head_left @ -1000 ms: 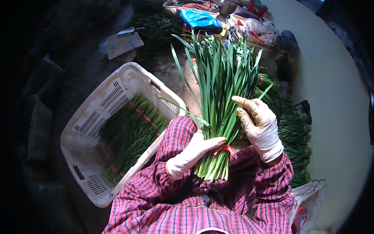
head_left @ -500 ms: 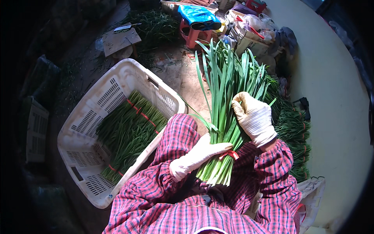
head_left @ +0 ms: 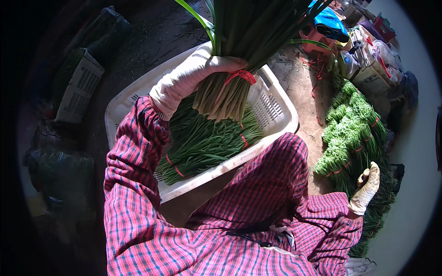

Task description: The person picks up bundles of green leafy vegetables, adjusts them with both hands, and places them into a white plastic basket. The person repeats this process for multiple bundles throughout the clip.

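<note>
My left hand [head_left: 193, 76], in a white glove, grips a bunch of garlic chives [head_left: 223, 96] near its cut ends. A red tie [head_left: 241, 76] circles the stalks beside my thumb. The bunch hangs over a white plastic basket [head_left: 289, 110], leaves pointing away and running past the top edge. Inside the basket lie tied bundles of chives [head_left: 202, 142]. My right hand [head_left: 366, 189], also gloved, is at the right with loosely curled fingers, thumb apart and nothing visible in it. It is next to a row of tied chive bundles [head_left: 343, 133].
Red ties [head_left: 317, 92] are scattered on the floor ahead. Farther right stand a red stool [head_left: 315, 41] with a blue bag [head_left: 330, 25] and a heap of boxes and plastic bags [head_left: 382, 55]. Another white crate [head_left: 80, 87] and a plastic-wrapped bundle [head_left: 62, 177] stand at the left.
My left hand has carried the bunch forward and left, over the basket. My right hand has let go of the leaves and moved out to the right. The view has turned leftward.
</note>
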A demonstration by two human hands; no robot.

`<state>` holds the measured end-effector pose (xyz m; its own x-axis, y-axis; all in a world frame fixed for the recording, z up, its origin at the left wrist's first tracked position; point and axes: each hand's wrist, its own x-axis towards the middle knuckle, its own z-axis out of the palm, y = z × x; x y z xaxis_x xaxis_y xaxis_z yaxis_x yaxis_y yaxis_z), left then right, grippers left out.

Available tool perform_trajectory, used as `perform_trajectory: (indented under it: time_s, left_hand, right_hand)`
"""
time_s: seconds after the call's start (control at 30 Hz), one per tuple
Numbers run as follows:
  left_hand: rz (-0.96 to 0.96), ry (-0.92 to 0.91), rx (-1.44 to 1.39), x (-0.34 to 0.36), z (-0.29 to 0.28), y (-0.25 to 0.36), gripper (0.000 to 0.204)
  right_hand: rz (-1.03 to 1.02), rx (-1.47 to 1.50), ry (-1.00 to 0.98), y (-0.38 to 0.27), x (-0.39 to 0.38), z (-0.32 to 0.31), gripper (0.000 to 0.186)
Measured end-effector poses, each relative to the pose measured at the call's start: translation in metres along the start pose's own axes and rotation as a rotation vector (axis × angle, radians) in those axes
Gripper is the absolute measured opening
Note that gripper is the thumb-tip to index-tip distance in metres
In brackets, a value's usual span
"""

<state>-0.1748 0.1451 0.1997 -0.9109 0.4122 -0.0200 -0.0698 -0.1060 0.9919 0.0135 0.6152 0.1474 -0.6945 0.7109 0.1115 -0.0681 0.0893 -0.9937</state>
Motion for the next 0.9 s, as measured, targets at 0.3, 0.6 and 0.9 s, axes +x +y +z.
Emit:
perform_trajectory:
  time_s: [0.3,0.6,0.9]
  left_hand:
    - [-0.378,0.345,0.679,-0.099,-0.146,-0.212,0.09]
    - [-0.856,0.11,1.379,-0.188,-0.211,-0.288,0.094]
    - [-0.908,0.025,1.442,-0.198,-0.207,-0.339,0.093]
  right_hand:
    - [0.211,-0.131,0.004,0.068,-0.014,0.01,0.023]
    - [0.284,-0.226,-0.044,0.074,-0.01,0.048,0.027]
    - [0.25,-0.266,-0.085,0.069,-0.007,0.054,0.026]
